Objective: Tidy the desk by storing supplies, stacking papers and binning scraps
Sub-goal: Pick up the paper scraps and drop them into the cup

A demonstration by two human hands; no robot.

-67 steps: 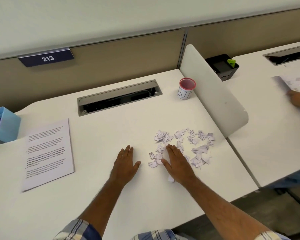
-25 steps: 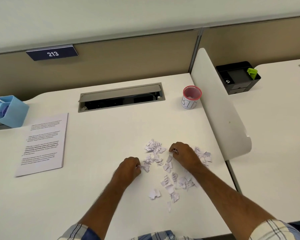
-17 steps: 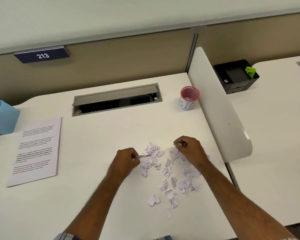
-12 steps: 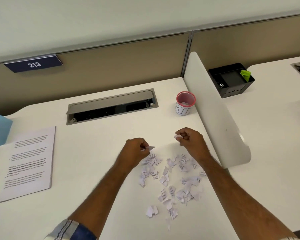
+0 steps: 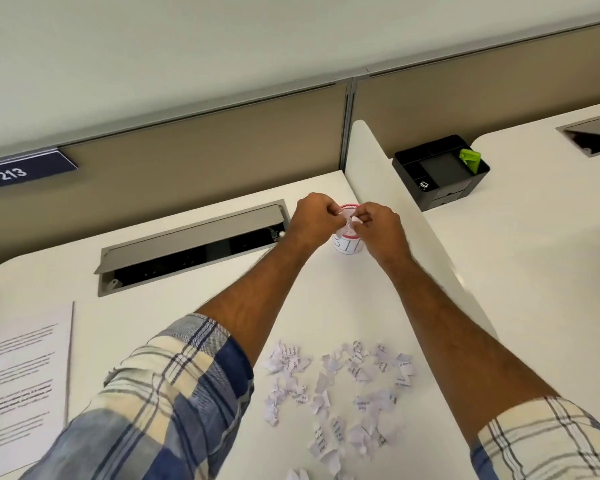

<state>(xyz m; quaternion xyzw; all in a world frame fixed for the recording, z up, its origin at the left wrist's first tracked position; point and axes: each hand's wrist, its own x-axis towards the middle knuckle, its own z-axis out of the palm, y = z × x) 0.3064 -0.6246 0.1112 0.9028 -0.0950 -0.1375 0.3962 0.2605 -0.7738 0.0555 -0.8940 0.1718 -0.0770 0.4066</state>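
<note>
The white bench (image 5: 343, 306) fills most of the view, backed by a tan partition wall (image 5: 187, 157) that carries a dark plate reading 213 (image 5: 18, 173). A white divider panel (image 5: 409, 216) stands along the bench's right edge, and beyond it sits a black desk organiser (image 5: 440, 169) with a green item (image 5: 470, 160) in it. Near the back edge a grey cable hatch (image 5: 191, 247) lies open. At the left edge lies a printed sheet (image 5: 21, 386), flat.

Both forearms reach from the near edge toward the back right corner, in rolled plaid sleeves (image 5: 160, 407). Toward the near right part of the bench, between the arms, torn paper scraps (image 5: 340, 386) lie scattered — loose, crumpled, with print on them.

At the back right corner stands a small white cup (image 5: 347, 244) with a pink rim and hand-drawn letters. The left hand (image 5: 314, 220) and right hand (image 5: 381, 230) meet directly above its mouth. Each grip is closed to a pinch — the left fingertips (image 5: 336, 211) and right fingertips (image 5: 355, 223) each nip small white scrap pieces over the cup opening. How many pieces each pinch holds cannot be told.
</note>
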